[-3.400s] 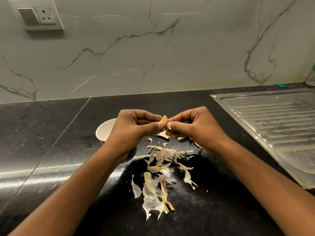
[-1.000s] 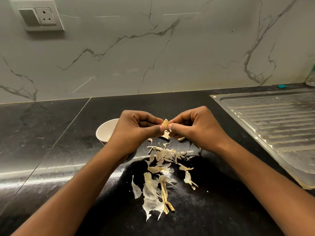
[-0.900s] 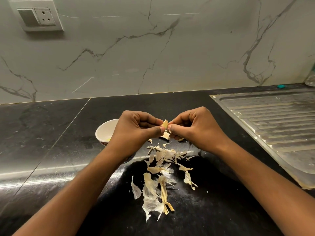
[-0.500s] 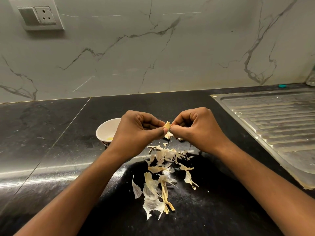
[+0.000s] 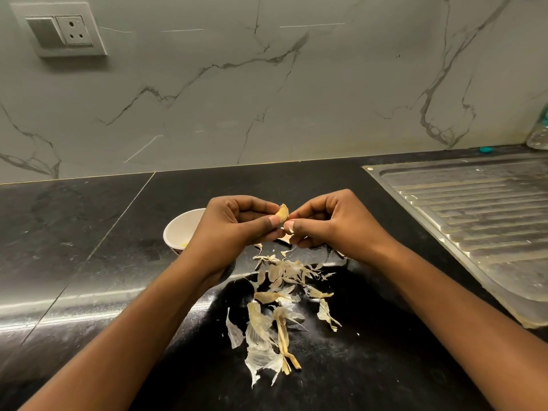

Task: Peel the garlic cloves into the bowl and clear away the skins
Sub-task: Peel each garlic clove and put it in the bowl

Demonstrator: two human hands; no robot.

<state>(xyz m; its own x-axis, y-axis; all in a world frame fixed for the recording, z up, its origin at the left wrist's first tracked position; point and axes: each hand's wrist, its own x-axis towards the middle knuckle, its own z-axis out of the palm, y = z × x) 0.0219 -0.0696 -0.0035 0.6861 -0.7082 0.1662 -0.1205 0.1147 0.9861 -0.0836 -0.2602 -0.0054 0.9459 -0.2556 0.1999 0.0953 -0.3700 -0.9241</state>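
My left hand (image 5: 234, 226) pinches a small tan garlic clove (image 5: 282, 213) between thumb and forefinger, above the black counter. My right hand (image 5: 335, 223) is right beside it, its thumb and fingertips pinching a bit of skin at the clove's lower edge. A small white bowl (image 5: 179, 229) stands just left of my left hand, partly hidden behind it, with something pale yellow inside. A scatter of dry garlic skins (image 5: 275, 307) lies on the counter below both hands.
A steel sink drainboard (image 5: 474, 215) takes up the right side of the black counter (image 5: 74, 247). A marble wall with a switch and socket plate (image 5: 63, 31) rises behind. A clear bottle (image 5: 539, 132) and a small teal cap (image 5: 485, 149) sit at the far right.
The clove has been turned and lifted slightly in my left fingers. My right fingertips have slipped lower, to the clove's base. The hands stay in the same place.
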